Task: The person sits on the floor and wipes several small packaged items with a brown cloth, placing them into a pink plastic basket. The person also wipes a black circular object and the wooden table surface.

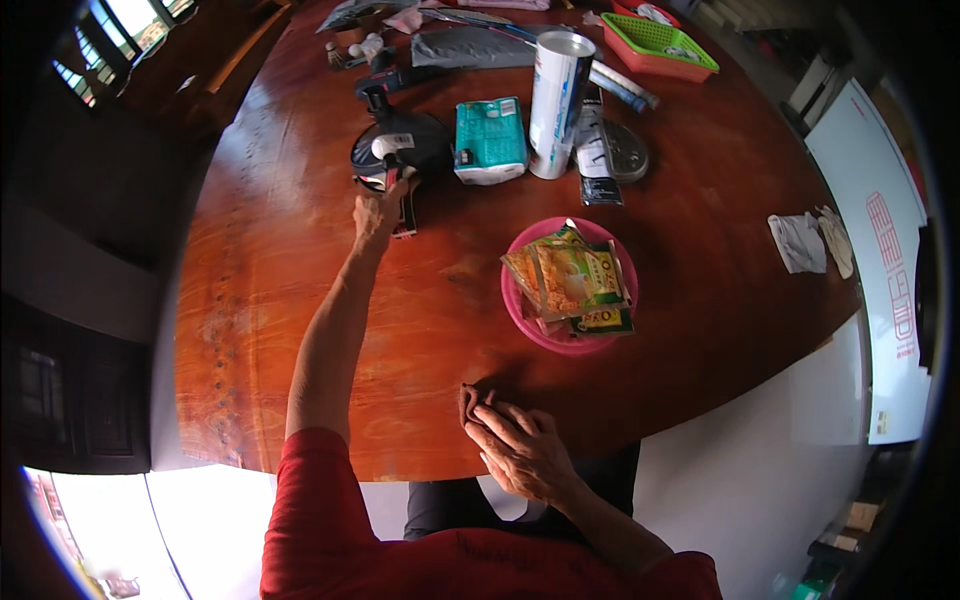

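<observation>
My left arm stretches forward over the table. My left hand [375, 213] is closed at a small red-and-black thing with a rounded white end [392, 146], whose kind I cannot make out. It lies against a black round case [430, 142], and a dark narrow strip [406, 218] shows beside my fingers. Near the table's front edge my right hand [522, 452] presses a bunched brown cloth [472, 402] onto the wood, its fingertips on the folds. Ahead of it stands a pink bowl [512, 318] heaped with yellow-green food packets [578, 278].
On the brown wooden table [420, 370] are a teal tissue pack [490, 140], a tall white tube [560, 105], a dark power drill [385, 82] and a round clear-lidded container [627, 152]. A green-and-pink basket [660, 48] is at the far right, white cloth gloves [800, 243] at the right edge.
</observation>
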Demonstrator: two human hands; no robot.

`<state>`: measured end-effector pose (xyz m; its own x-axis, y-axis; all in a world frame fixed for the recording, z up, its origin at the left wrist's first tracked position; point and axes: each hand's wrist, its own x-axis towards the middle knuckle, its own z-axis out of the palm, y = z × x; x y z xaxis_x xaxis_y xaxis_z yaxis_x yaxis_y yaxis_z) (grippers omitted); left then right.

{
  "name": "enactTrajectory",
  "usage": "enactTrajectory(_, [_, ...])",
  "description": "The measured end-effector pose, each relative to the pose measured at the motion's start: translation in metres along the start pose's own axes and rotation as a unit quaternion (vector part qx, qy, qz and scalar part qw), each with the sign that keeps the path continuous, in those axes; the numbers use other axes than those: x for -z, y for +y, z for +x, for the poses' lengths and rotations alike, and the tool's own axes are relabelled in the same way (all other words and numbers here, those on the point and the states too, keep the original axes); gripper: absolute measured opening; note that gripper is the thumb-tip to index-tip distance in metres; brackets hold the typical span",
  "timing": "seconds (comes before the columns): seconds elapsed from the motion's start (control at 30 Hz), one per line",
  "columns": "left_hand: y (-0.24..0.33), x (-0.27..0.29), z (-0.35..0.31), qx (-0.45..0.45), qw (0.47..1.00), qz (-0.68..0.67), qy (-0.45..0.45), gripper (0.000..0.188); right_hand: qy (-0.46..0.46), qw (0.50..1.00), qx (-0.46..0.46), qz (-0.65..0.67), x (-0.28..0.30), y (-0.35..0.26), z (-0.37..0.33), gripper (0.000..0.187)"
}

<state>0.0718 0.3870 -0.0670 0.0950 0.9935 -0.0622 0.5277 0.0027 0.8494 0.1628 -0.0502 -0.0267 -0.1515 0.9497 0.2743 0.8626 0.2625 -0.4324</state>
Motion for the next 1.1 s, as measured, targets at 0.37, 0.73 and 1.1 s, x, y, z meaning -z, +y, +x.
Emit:
enactTrajectory(0.37, [0.027, -0.024, -0.145, -0.170, 0.977, -0.126, -0.036, 0.047, 0.019, 0.997, -0.002, -0.071, 0.003, -0.003, 0.001, 0.052])
enactTrajectory(0.73, [0.059, -0.053, -0.249, -0.021, 0.937, -0.226, -0.265, 0.026, 0.082, 0.992, 0.001, -0.099, -0.006, -0.004, -0.006, 0.049])
enactTrajectory(1.1, [0.036, -0.003, -0.190, 0.039, 0.951, -0.293, -0.091, 0.020, 0.085, 0.992, 0.005, -0.089, -0.008, -0.005, -0.008, 0.044])
